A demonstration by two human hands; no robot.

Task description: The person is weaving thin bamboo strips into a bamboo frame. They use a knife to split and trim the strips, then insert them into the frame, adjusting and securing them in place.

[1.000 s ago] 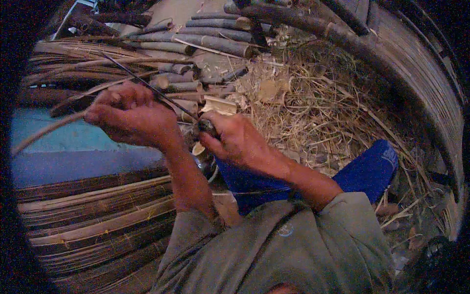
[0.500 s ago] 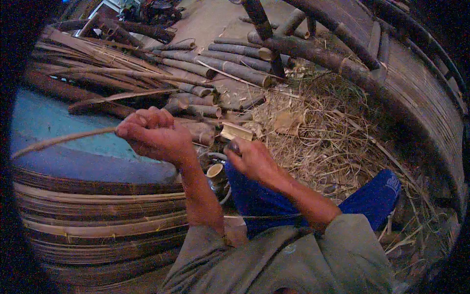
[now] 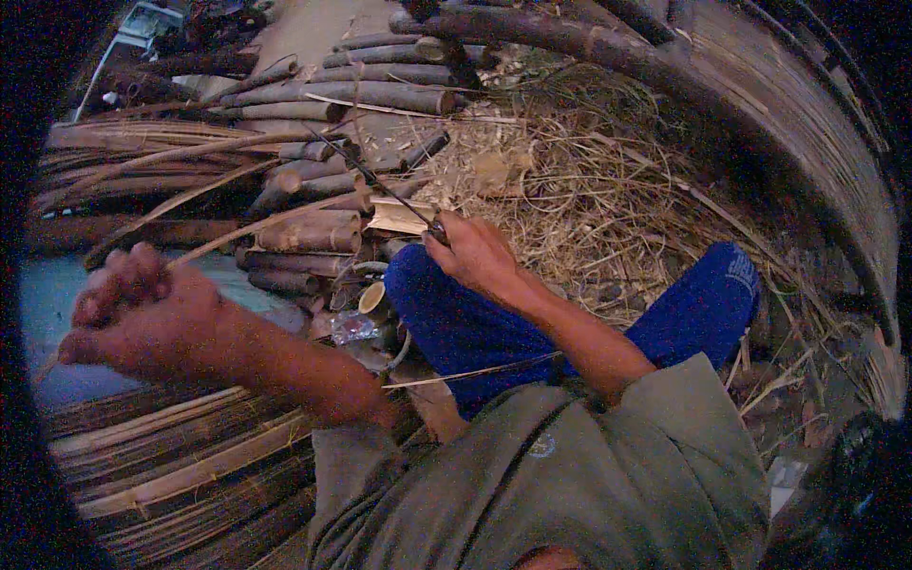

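Out at the left, my left hand (image 3: 152,309) is closed in a fist around a thin bamboo strip (image 3: 237,231). The strip slants up from the fist toward the cut bamboo lengths. Above my bent knee, my right hand (image 3: 477,255) grips the dark handle of a knife (image 3: 385,188). Its long, narrow blade points away to the upper left. A pale split bamboo piece (image 3: 397,217) lies just beyond the knife handle. Another thin strip (image 3: 475,370) crosses my lap.
Cut bamboo poles (image 3: 380,95) lie ahead, with shorter pieces (image 3: 309,231) nearer. A heap of shavings (image 3: 589,199) spreads ahead on the right. Bundled strips (image 3: 190,465) lie at lower left, and more strips (image 3: 142,138) at upper left. A thick pole (image 3: 655,95) spans the upper right.
My left hand has moved left and closer to me, and the strip now reaches out beyond its far side. The knife blade now shows, pointing to the upper left. The view has shifted.
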